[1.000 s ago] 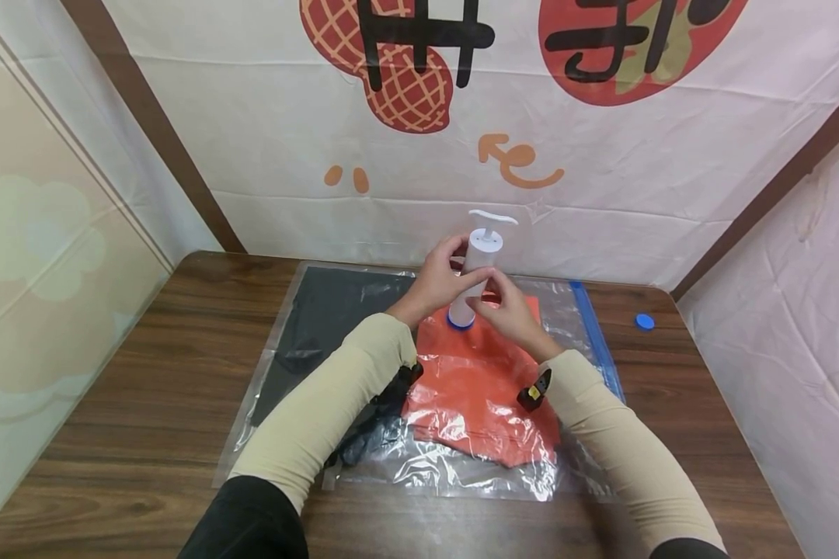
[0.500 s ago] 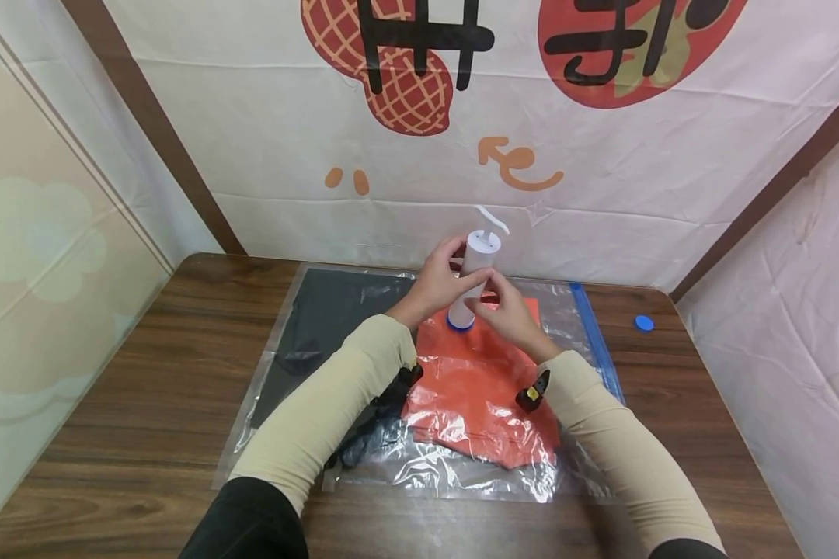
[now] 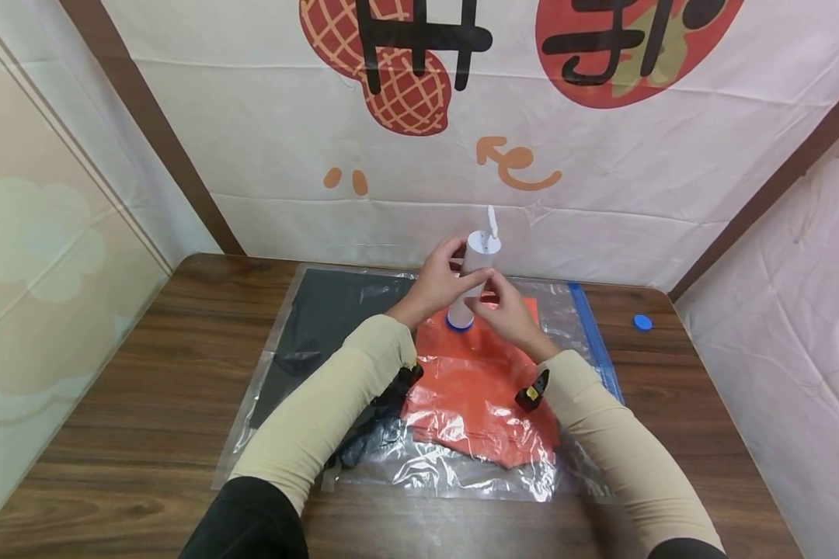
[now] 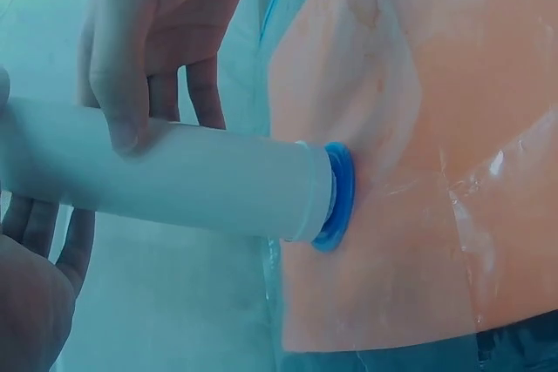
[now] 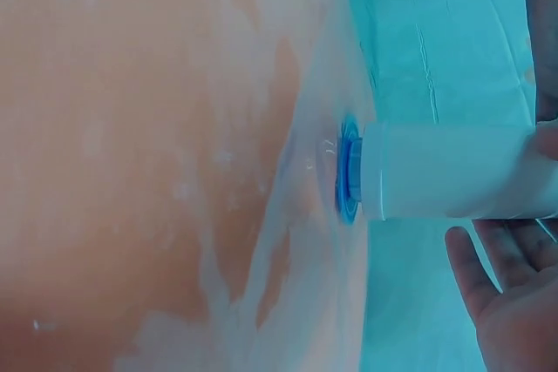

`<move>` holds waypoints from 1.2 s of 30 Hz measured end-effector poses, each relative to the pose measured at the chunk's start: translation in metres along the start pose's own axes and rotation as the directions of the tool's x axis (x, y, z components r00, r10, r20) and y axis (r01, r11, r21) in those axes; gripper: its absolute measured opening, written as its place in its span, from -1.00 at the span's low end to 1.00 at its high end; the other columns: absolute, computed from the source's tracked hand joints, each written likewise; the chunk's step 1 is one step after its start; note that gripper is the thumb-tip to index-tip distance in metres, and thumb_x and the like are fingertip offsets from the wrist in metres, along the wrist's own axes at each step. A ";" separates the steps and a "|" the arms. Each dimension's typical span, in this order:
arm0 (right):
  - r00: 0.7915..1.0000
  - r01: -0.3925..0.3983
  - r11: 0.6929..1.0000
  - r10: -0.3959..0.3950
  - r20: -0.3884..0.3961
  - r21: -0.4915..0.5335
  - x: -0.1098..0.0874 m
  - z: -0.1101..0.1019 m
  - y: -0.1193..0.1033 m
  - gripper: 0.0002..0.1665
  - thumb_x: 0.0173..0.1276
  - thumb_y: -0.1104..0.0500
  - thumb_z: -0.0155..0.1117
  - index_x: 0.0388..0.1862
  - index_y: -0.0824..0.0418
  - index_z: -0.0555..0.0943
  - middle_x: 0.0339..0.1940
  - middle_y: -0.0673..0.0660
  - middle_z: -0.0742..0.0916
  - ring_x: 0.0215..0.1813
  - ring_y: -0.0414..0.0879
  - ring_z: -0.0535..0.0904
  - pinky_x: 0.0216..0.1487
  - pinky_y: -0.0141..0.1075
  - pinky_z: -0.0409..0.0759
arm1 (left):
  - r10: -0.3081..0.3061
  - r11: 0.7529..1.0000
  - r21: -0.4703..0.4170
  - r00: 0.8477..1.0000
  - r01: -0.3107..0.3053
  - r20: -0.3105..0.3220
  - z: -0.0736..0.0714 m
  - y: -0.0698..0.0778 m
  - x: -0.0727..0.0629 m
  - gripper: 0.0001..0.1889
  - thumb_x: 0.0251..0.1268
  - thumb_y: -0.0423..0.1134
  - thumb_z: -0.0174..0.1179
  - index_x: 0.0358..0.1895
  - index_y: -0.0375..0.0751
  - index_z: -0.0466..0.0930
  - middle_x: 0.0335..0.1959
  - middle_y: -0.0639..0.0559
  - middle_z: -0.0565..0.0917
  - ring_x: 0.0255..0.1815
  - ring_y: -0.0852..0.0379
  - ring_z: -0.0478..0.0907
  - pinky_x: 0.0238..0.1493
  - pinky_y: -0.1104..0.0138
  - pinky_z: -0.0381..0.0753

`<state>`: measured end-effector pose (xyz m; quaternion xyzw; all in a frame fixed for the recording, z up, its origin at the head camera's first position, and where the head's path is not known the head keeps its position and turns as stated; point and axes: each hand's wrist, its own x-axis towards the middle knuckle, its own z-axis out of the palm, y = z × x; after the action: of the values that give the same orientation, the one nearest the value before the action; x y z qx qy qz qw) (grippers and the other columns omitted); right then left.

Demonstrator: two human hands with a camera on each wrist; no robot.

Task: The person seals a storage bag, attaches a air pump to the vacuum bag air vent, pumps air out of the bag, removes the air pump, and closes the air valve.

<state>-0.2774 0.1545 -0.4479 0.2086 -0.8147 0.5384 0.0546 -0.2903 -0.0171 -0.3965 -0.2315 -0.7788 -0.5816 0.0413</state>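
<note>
A white cylindrical hand pump (image 3: 480,252) stands slightly tilted on the blue valve (image 4: 342,198) of a clear plastic storage bag (image 3: 489,483). Through the bag show an orange folded cloth item (image 3: 475,388) and a black one (image 3: 335,318). My left hand (image 3: 439,281) holds the upper part of the pump's barrel. Lower down, my right hand (image 3: 509,312) has its thumb and fingers around the barrel. At the top, the white handle (image 3: 492,223) points roughly away from me, touched by neither hand. In the right wrist view, the pump's end (image 5: 370,170) meets the valve.
The bag's blue zip edge (image 3: 596,341) runs along its right side. A small blue cap (image 3: 642,322) lies on the wooden table (image 3: 678,419) to the right. Behind the table hangs a printed cloth backdrop (image 3: 266,132).
The pump's handle has turned from lying crosswise to pointing nearly end-on to the head view. Both hands keep their places on the barrel.
</note>
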 end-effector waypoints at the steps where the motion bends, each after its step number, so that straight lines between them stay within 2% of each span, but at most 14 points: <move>1: 1.000 -0.002 1.000 0.002 -0.002 -0.009 0.000 0.000 0.000 -0.55 0.40 0.28 0.38 0.21 0.32 0.50 -0.09 0.37 0.62 0.01 0.21 0.56 0.24 0.07 0.56 | 0.001 1.000 -0.001 1.000 -0.001 0.000 0.000 0.000 0.000 -0.38 0.31 -0.19 0.42 0.38 -0.22 0.41 0.16 -0.09 0.54 0.17 0.02 0.53 0.22 0.17 0.56; 5: 1.000 -0.024 0.999 0.024 -0.004 -0.038 0.001 0.000 0.000 -0.52 0.39 0.22 0.42 0.22 0.29 0.50 0.00 0.26 0.64 0.11 0.22 0.59 0.20 0.03 0.58 | -0.007 0.999 -0.040 1.000 0.006 -0.010 0.001 0.001 0.001 -0.31 0.27 -0.22 0.46 0.39 -0.23 0.32 0.15 -0.12 0.55 0.13 0.00 0.54 0.19 0.17 0.56; 9: 0.999 -0.033 0.998 0.034 0.004 -0.050 0.001 -0.001 0.000 -0.47 0.39 0.20 0.42 0.27 0.27 0.48 0.08 0.23 0.64 0.16 0.15 0.57 0.22 0.03 0.57 | -0.003 0.999 -0.051 1.000 0.002 -0.020 0.002 0.002 0.001 -0.36 0.26 -0.24 0.46 0.32 -0.24 0.33 0.12 -0.12 0.56 0.12 -0.01 0.55 0.20 0.16 0.55; 14: 0.999 -0.013 1.000 0.014 0.032 -0.025 0.001 0.000 0.001 -0.44 0.43 0.27 0.34 0.36 0.30 0.43 0.12 0.32 0.65 0.20 0.18 0.57 0.27 0.07 0.54 | -0.001 1.000 -0.028 1.000 0.000 -0.015 0.001 0.000 0.000 -0.45 0.34 -0.21 0.39 0.30 -0.21 0.39 0.13 -0.09 0.57 0.14 0.01 0.54 0.22 0.13 0.54; 19: 0.999 -0.033 0.999 0.034 0.020 -0.017 0.001 0.002 -0.002 -0.48 0.44 0.31 0.33 0.31 0.37 0.43 0.06 0.43 0.61 0.18 0.34 0.53 0.25 0.15 0.52 | -0.001 0.999 -0.040 1.000 0.000 -0.022 0.001 -0.001 0.000 -0.38 0.33 -0.22 0.40 0.37 -0.22 0.34 0.15 -0.11 0.55 0.14 0.00 0.53 0.21 0.13 0.54; 22: 0.999 -0.047 0.998 0.048 0.021 -0.029 -0.002 0.002 -0.016 -0.51 0.44 0.32 0.32 0.27 0.41 0.43 0.02 0.42 0.58 0.15 0.36 0.50 0.26 0.17 0.51 | -0.010 0.999 -0.054 0.999 0.008 -0.036 0.001 0.000 0.001 -0.34 0.29 -0.24 0.43 0.36 -0.22 0.30 0.15 -0.12 0.53 0.13 -0.01 0.53 0.20 0.14 0.54; 26: 0.998 -0.047 0.998 0.048 0.041 -0.040 -0.007 -0.001 -0.042 -0.48 0.44 0.35 0.30 0.31 0.44 0.41 0.12 0.42 0.60 0.23 0.31 0.52 0.28 0.16 0.50 | -0.022 0.999 -0.046 0.999 0.020 -0.040 0.000 0.002 0.000 -0.38 0.29 -0.25 0.44 0.32 -0.21 0.33 0.14 -0.10 0.55 0.14 0.01 0.55 0.21 0.15 0.55; 28: 0.998 -0.040 0.999 0.041 0.041 -0.036 -0.005 -0.001 -0.034 -0.45 0.44 0.33 0.32 0.34 0.42 0.42 0.14 0.43 0.62 0.23 0.29 0.54 0.30 0.14 0.49 | -0.026 0.999 -0.038 0.999 0.024 -0.036 -0.001 0.003 0.000 -0.39 0.30 -0.24 0.43 0.33 -0.21 0.35 0.14 -0.09 0.56 0.15 0.01 0.55 0.23 0.15 0.55; 33: 0.999 -0.042 0.998 0.043 0.011 -0.046 0.002 0.001 -0.001 -0.49 0.41 0.24 0.40 0.27 0.30 0.48 -0.09 0.38 0.65 0.04 0.18 0.61 0.24 0.03 0.57 | -0.027 0.999 -0.027 0.999 0.027 -0.019 -0.001 0.002 -0.001 -0.41 0.32 -0.21 0.42 0.35 -0.22 0.42 0.16 -0.09 0.60 0.16 0.01 0.57 0.24 0.16 0.55; 36: 0.998 -0.057 0.997 0.057 0.004 -0.051 0.003 0.001 -0.002 -0.44 0.38 0.23 0.43 0.29 0.29 0.47 -0.03 0.35 0.68 0.08 0.22 0.62 0.20 0.01 0.60 | -0.006 1.000 -0.012 1.000 0.006 0.009 -0.001 0.001 -0.001 -0.41 0.34 -0.20 0.40 0.38 -0.23 0.42 0.20 -0.10 0.60 0.17 -0.01 0.59 0.25 0.14 0.56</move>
<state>-0.2790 0.1526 -0.4457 0.1854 -0.8338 0.5184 0.0421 -0.2890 -0.0181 -0.3952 -0.2320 -0.7762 -0.5853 0.0348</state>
